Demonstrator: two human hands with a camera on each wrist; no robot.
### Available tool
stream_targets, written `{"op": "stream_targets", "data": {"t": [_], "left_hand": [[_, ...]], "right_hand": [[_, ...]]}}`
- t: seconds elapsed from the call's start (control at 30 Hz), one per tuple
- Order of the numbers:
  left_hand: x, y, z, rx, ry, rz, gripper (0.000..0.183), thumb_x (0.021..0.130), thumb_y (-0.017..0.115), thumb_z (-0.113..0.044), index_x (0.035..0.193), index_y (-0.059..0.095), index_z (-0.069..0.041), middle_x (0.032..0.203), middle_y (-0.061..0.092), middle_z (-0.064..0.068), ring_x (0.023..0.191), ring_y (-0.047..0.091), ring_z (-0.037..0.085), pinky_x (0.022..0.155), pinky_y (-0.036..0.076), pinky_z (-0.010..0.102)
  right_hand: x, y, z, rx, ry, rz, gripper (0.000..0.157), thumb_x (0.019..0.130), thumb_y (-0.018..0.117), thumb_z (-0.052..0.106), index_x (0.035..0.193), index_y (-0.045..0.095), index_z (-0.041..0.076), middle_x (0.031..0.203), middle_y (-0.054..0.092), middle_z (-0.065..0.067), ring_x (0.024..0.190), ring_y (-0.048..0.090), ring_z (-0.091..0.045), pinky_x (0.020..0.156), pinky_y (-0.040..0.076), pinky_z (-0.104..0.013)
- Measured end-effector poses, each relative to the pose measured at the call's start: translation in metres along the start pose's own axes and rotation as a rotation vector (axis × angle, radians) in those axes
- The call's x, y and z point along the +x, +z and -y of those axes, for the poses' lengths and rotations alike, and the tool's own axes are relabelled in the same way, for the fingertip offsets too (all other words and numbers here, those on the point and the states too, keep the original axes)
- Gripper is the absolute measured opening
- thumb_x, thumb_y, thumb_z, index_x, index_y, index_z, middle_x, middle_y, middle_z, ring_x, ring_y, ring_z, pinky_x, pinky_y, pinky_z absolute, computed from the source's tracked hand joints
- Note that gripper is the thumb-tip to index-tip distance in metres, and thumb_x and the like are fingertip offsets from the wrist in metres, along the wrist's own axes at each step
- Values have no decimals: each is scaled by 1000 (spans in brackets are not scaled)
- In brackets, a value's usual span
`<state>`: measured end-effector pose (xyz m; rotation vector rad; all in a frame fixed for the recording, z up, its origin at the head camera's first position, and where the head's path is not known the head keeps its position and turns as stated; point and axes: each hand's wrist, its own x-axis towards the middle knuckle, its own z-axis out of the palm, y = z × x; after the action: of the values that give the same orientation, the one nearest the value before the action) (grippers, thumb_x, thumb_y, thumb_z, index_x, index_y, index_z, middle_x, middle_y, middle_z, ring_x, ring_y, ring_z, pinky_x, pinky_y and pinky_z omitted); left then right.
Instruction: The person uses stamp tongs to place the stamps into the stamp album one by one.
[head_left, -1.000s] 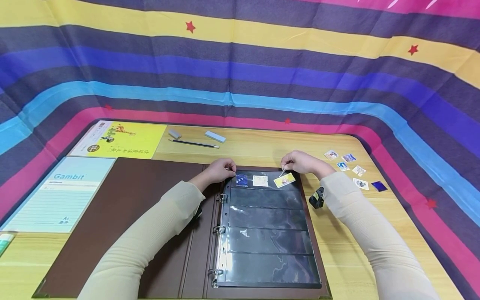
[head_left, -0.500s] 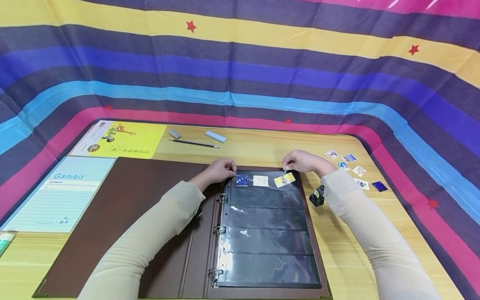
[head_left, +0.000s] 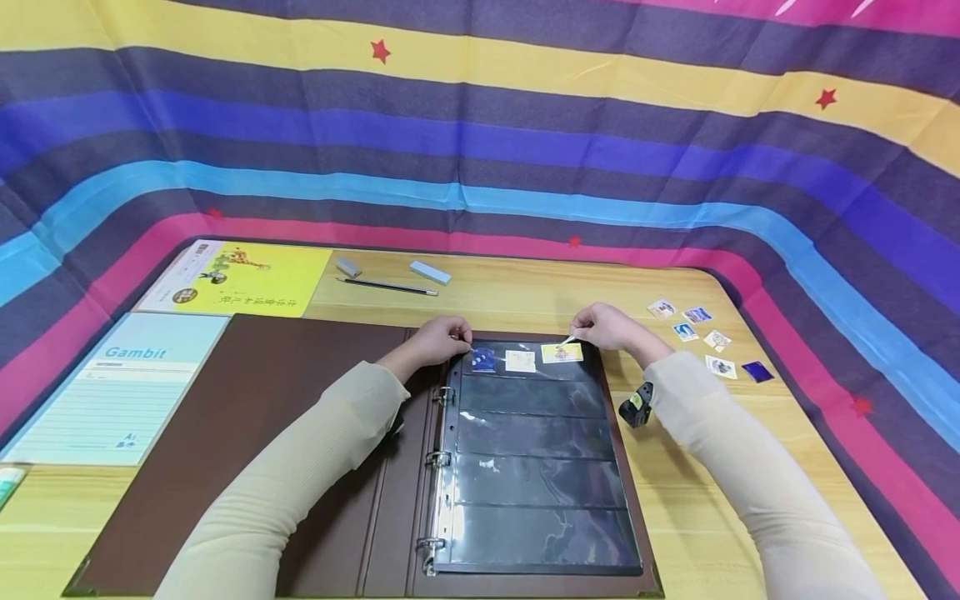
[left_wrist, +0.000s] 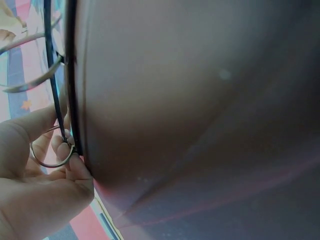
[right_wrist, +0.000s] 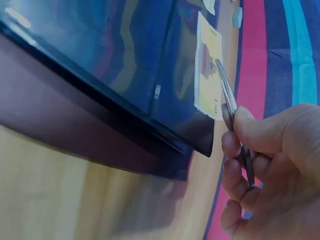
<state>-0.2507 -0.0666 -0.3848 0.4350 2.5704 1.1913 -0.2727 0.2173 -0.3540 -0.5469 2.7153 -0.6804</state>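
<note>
A brown ring binder point(head_left: 300, 400) lies spread on the table, with a black pocket page point(head_left: 536, 437) on its right side. My left hand point(head_left: 433, 340) pinches the page's top left corner, close to a metal ring point(left_wrist: 49, 165) in the left wrist view. My right hand point(head_left: 606, 327) grips metal tweezers point(right_wrist: 228, 91). Their tips lie on a yellow stamp point(right_wrist: 207, 82), which sits level over the right end of the top pocket row. Left of it in that row are a dark blue stamp point(head_left: 483, 361) and a whitish stamp point(head_left: 521, 361).
Several loose stamps point(head_left: 721, 367) lie on the table at the right. Behind the binder are a pencil point(head_left: 386, 287), a white eraser block point(head_left: 431, 272) and a smaller grey block point(head_left: 348, 267). A yellow booklet point(head_left: 288, 271) and a pale blue notebook point(head_left: 112, 400) lie left.
The yellow stamp has turned from tilted to level and shifted slightly left and up. My right hand has moved a little to the right; the left hand stays in place.
</note>
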Motion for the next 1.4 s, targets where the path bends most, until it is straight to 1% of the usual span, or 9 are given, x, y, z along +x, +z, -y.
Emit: {"op": "stream_targets", "data": {"t": [0.13,0.33,0.5,0.7,1.03,1.2,1.4], "left_hand": [[0,0,0,1,1,1,4,79,54,-8,77,50,-7,69,44,5,54,40,16,53,35,27],[-1,-1,0,5,-7,1,5,78,54,-8,77,50,-8,70,45,5,55,41,16,53,35,27],[-1,-1,-1,18,-11,-3,5,79,54,-9,76,50,-9,71,45,4,59,41,17,55,34,28],[0,0,-1,15,-9,0,4,79,54,-9,77,50,-8,73,45,4,59,40,18,54,34,28],[0,-1,-2,11,-2,-5,4,78,54,-8,77,50,-7,72,45,4,61,41,18,56,34,28],[0,-1,-1,22,8,-11,4,78,54,-8,76,50,-7,72,45,4,61,41,18,57,34,28],[1,0,0,31,8,-13,5,78,54,-8,76,50,-9,73,46,4,64,41,18,58,34,28]], "right_hand": [[-1,1,-1,9,2,-21,13,82,49,9,80,59,2,67,54,-7,56,39,-14,57,33,-29],[-4,-3,-2,-39,-29,-78,11,81,49,6,78,59,3,69,54,-6,60,41,-17,58,33,-31],[-5,-7,-8,-60,-62,-87,9,79,50,4,76,59,3,68,53,-5,62,43,-17,61,34,-31],[-8,-13,-12,-94,-60,-99,10,78,50,3,75,59,4,68,53,-3,63,43,-18,62,34,-33],[-11,-16,-13,-150,7,-70,10,79,50,4,76,59,6,73,55,-7,66,44,-20,64,34,-34],[-12,-15,-14,-158,-6,-64,11,79,50,3,74,58,6,71,54,-6,65,44,-20,63,33,-35],[-11,-13,-16,-159,-46,-63,12,79,50,2,72,58,7,67,52,-1,65,43,-19,63,33,-34]]}}
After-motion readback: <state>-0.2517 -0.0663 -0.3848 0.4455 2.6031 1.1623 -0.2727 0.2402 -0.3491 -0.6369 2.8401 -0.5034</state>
